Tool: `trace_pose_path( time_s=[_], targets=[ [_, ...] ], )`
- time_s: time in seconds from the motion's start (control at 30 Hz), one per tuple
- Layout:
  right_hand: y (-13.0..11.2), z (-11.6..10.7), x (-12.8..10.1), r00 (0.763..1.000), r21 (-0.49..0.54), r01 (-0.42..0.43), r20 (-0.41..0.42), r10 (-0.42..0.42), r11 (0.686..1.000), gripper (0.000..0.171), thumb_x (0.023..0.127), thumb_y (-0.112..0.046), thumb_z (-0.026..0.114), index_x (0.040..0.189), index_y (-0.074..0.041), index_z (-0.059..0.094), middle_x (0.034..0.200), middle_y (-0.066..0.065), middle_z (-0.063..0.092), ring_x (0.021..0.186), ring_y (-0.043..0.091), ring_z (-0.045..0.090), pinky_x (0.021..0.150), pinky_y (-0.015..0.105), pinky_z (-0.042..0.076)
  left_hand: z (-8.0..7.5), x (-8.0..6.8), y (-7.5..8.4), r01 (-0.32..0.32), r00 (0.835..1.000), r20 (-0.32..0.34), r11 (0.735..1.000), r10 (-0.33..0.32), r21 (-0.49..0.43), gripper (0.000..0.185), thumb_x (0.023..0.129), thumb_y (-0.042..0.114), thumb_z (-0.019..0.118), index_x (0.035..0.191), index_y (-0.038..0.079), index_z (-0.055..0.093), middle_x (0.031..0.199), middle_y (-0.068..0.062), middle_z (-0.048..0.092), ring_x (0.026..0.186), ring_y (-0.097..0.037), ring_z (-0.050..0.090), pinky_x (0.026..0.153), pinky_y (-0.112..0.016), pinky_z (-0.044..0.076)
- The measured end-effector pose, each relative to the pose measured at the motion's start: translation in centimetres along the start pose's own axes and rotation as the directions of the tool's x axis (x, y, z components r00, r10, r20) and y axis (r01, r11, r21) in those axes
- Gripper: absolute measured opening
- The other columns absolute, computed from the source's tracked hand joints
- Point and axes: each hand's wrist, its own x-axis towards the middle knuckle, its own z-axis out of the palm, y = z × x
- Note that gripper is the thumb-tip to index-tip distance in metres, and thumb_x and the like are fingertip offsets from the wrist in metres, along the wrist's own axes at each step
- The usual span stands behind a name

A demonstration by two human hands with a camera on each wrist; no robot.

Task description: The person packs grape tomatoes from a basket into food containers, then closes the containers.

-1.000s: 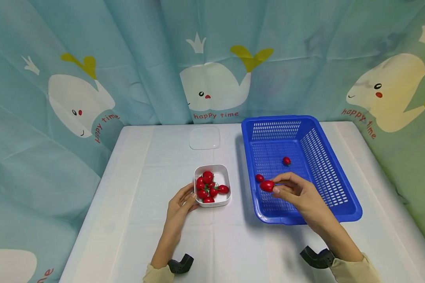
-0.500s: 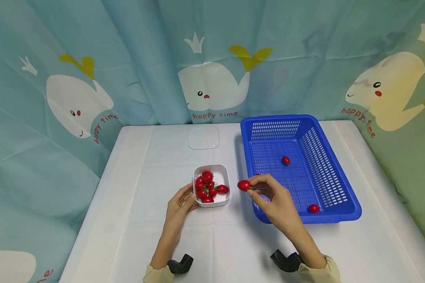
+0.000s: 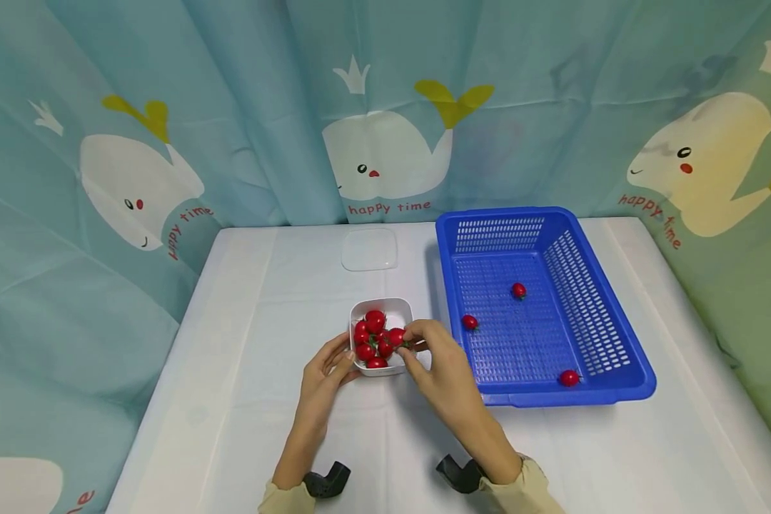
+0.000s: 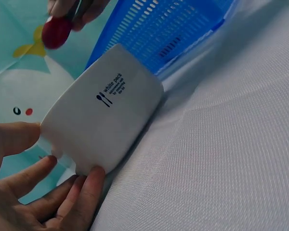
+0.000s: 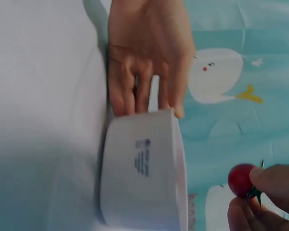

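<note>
My right hand (image 3: 446, 371) pinches a red cherry tomato (image 5: 242, 180) by its green stem end, over the right part of a small white square container (image 3: 392, 370). Between thumb and fingertips, the tomato shows above the rim in the right wrist view. Several cherry tomatoes (image 3: 375, 321) lie in the container, mostly toward its left side. My left hand (image 3: 324, 375) rests against the container's left near corner. In the left wrist view its extended fingers (image 4: 94, 185) touch the lower wall, and its thumb lies near the rim.
A blue perforated basket (image 3: 639, 371) stands on the right of the white-covered table (image 3: 263, 300). It holds three loose cherry tomatoes (image 3: 569, 378). A clear flat lid (image 3: 370, 250) lies behind the container. A printed curtain (image 3: 257, 107) hangs at the table's back edge.
My right hand has carried the tomato leftward from over the basket to over the white container. My left hand has stayed at the container's corner.
</note>
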Motion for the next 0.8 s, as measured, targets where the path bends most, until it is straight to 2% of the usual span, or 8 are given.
trace_pose_path(
  time_s=[0.17,0.37,0.63,0.8],
  targets=[
    [-0.4,2.1,0.4,1.000,-0.072,-0.008,0.001,0.008,0.997,0.030,0.085,0.003,0.083,0.108,-0.004,0.064,0.105,0.009,0.068,0.090,0.019,0.071,0.079,0.031,0.064,-0.1,-0.1,0.1,-0.008,1.000,-0.005,1.000,0.008,0.003,0.048,0.103,0.017,0.065,0.149,0.006,0.055,0.152,-0.017,0.057,0.121,-0.009,0.064,0.090,-0.025,0.063],
    [0.1,3.7,0.8,0.997,-0.128,-0.070,0.015,0.073,0.989,0.025,0.088,0.000,0.081,0.106,-0.006,0.064,0.104,0.009,0.067,0.092,0.020,0.070,0.080,0.034,0.063,-0.1,0.0,0.1,0.005,1.000,0.005,1.000,-0.005,-0.013,0.049,0.103,0.018,0.066,0.149,0.006,0.054,0.153,-0.017,0.056,0.120,-0.007,0.064,0.091,-0.026,0.063],
    [1.1,4.8,1.2,0.993,-0.175,-0.068,0.080,0.083,0.982,0.025,0.084,0.003,0.083,0.099,-0.005,0.064,0.098,0.009,0.067,0.088,0.021,0.070,0.077,0.035,0.062,-0.2,0.1,0.2,0.010,1.000,0.004,1.000,-0.010,-0.005,0.047,0.104,0.018,0.065,0.149,0.008,0.055,0.153,-0.014,0.056,0.127,-0.018,0.062,0.092,-0.027,0.063],
    [1.3,4.9,1.2,0.990,-0.200,-0.055,0.116,0.079,0.978,0.021,0.082,-0.001,0.086,0.090,-0.007,0.067,0.094,0.006,0.068,0.084,0.019,0.069,0.074,0.034,0.061,-0.2,0.0,0.2,0.008,1.000,0.010,1.000,-0.008,0.001,0.048,0.104,0.019,0.066,0.150,0.008,0.054,0.153,-0.015,0.056,0.124,-0.014,0.063,0.092,-0.027,0.063]
  ],
)
